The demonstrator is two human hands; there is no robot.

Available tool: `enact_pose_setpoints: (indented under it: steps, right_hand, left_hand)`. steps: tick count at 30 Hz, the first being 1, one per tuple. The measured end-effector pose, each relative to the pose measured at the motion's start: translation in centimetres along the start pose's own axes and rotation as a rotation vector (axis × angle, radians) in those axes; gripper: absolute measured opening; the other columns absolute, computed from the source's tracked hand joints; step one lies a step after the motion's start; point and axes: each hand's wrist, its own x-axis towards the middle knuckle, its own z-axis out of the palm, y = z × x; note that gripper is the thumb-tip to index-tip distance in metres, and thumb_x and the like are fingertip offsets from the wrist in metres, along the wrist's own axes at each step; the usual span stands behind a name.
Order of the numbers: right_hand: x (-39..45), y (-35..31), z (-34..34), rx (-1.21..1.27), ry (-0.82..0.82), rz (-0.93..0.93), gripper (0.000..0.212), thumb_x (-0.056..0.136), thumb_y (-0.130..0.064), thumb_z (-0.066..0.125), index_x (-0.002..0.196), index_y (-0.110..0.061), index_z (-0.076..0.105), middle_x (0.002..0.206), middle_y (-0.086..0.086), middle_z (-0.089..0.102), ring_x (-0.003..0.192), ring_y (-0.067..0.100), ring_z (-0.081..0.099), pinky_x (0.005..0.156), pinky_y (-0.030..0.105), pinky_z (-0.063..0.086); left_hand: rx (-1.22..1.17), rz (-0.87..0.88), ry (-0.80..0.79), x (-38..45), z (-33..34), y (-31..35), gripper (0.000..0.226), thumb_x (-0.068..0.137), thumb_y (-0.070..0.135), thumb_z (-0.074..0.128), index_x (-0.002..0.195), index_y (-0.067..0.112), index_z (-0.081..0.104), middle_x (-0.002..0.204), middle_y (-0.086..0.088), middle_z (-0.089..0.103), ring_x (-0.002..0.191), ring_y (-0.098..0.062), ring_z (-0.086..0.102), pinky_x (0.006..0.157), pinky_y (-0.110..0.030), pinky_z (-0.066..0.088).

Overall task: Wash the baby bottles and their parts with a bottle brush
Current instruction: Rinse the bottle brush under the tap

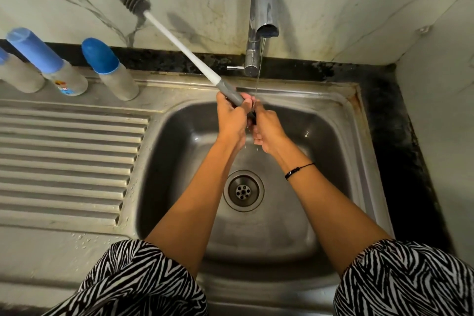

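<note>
Head view looks down into a steel sink (333, 120), at the centre of which both hands are brought together under a thin stream of water (257, 79) from the tap (261, 20). The bottle brush (179, 41) is gripped at its grey handle end by the left hand (232, 115), fingers curled round it. The brush is held slanted so that its dark bristle head points to the upper left of the frame, away from the water, which suggests that the handle or the hands are being rinsed and not the bristles.

The right hand (266, 131) is pressed against the left just below the stream, with fingers curled. It appears to be closed on the very end of the handle or on some small dark part, but what it grasps cannot be told, since the fingers cover it.

Three baby bottles are stood in a row at the left of the frame on the back ledge, beside the ribbed draining board (64, 156). The nearest bottle (112, 72) and the middle bottle (48, 67) are capped in blue, so they are probably kept out of the basin until their turn. The third bottle (15, 72) is cut off by the left edge. Whether any of them has been washed cannot be judged. The drain (243, 190) is seen between the forearms. A black cord bracelet (298, 170) is worn on the right wrist.
</note>
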Motion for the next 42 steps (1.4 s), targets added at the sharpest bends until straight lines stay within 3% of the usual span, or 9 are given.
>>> enact_pose_setpoints:
  steps: [6, 9, 12, 16, 22, 26, 33, 38, 42]
  right_hand:
    - [-1.0, 0.4, -2.1, 0.087, -0.088, -0.182, 0.014, 0.097, -0.005, 0.045, 0.098, -0.005, 0.059, 0.071, 0.006, 0.052, 0.057, 0.012, 0.045, 0.05, 0.025, 0.038]
    - [-1.6, 0.3, -2.3, 0.037, -0.058, -0.194, 0.02, 0.098, -0.015, 0.046, 0.083, -0.01, 0.058, 0.062, 0.002, 0.048, 0.05, 0.01, 0.039, 0.044, 0.024, 0.03]
    - [-1.9, 0.1, -1.6, 0.079, -0.002, -0.161, 0.034, 0.1, -0.03, 0.041, 0.074, -0.014, 0.055, 0.052, -0.004, 0.044, 0.038, 0.005, 0.031, 0.037, 0.02, 0.021]
    - [-2.1, 0.2, -1.4, 0.085, 0.016, -0.118, 0.049, 0.1, -0.04, 0.037, 0.059, -0.015, 0.047, 0.04, -0.007, 0.037, 0.033, 0.008, 0.026, 0.035, 0.022, 0.018]
    - [-2.5, 0.5, -2.3, -0.007, 0.002, -0.308, 0.009, 0.098, -0.015, 0.046, 0.094, -0.013, 0.053, 0.069, 0.004, 0.052, 0.047, 0.009, 0.044, 0.043, 0.023, 0.036]
    - [-2.8, 1.0, -3.2, -0.008, 0.02, -0.373, 0.012, 0.095, -0.008, 0.05, 0.085, -0.013, 0.056, 0.064, 0.002, 0.051, 0.045, 0.007, 0.042, 0.043, 0.023, 0.036]
    - [-2.8, 1.1, -3.4, -0.019, 0.083, -0.176, 0.037, 0.1, -0.037, 0.036, 0.085, -0.013, 0.06, 0.059, -0.002, 0.051, 0.04, 0.005, 0.037, 0.035, 0.022, 0.027]
    - [-3.1, 1.4, -3.5, -0.11, 0.07, -0.368, 0.004, 0.095, -0.015, 0.052, 0.098, -0.019, 0.052, 0.082, 0.004, 0.057, 0.045, 0.008, 0.045, 0.043, 0.024, 0.041]
    - [-3.3, 1.4, -3.6, 0.05, 0.031, -0.339, 0.007, 0.097, -0.014, 0.049, 0.097, -0.011, 0.055, 0.061, -0.001, 0.051, 0.041, 0.008, 0.038, 0.039, 0.024, 0.035]
  left_hand:
    - [-0.008, 0.057, -0.057, -0.2, -0.6, -0.2, 0.031, 0.089, -0.012, 0.051, 0.105, 0.012, 0.038, 0.085, -0.006, 0.06, 0.082, -0.016, 0.061, 0.078, -0.03, 0.053]
    - [-0.129, 0.02, -0.024, -0.5, 0.1, 0.2, 0.029, 0.089, -0.013, 0.049, 0.101, 0.011, 0.04, 0.08, -0.005, 0.057, 0.079, -0.016, 0.059, 0.087, -0.036, 0.05]
    - [-0.383, -0.05, -0.027, -0.3, 1.0, 1.3, 0.027, 0.089, -0.017, 0.042, 0.093, 0.01, 0.04, 0.073, -0.006, 0.048, 0.069, -0.016, 0.053, 0.078, -0.032, 0.049]
    - [-0.447, -0.073, -0.065, -0.4, 1.3, 2.2, 0.03, 0.086, -0.019, 0.037, 0.085, 0.01, 0.041, 0.07, -0.006, 0.044, 0.062, -0.014, 0.046, 0.065, -0.026, 0.045]
    - [-0.425, -0.126, -0.016, -0.6, 1.3, 1.6, 0.029, 0.087, -0.016, 0.035, 0.085, 0.013, 0.038, 0.065, -0.005, 0.044, 0.051, -0.012, 0.048, 0.048, -0.021, 0.045]
    - [-0.43, -0.14, 0.003, -0.5, 1.8, 0.9, 0.023, 0.092, -0.011, 0.039, 0.086, 0.011, 0.039, 0.067, -0.007, 0.043, 0.056, -0.014, 0.044, 0.054, -0.024, 0.045]
    - [-0.417, -0.141, -0.064, -0.1, 1.4, 0.3, 0.011, 0.097, 0.005, 0.048, 0.086, 0.008, 0.046, 0.065, -0.006, 0.044, 0.053, -0.014, 0.048, 0.054, -0.026, 0.049]
    - [-0.447, -0.173, -0.033, -0.6, 1.8, 0.4, 0.013, 0.096, 0.001, 0.048, 0.084, 0.009, 0.047, 0.066, -0.005, 0.045, 0.056, -0.013, 0.048, 0.055, -0.024, 0.049]
    - [-0.439, -0.169, -0.043, -0.6, 2.1, 0.5, 0.018, 0.094, -0.001, 0.05, 0.08, 0.009, 0.046, 0.063, -0.005, 0.045, 0.053, -0.013, 0.048, 0.054, -0.024, 0.047]
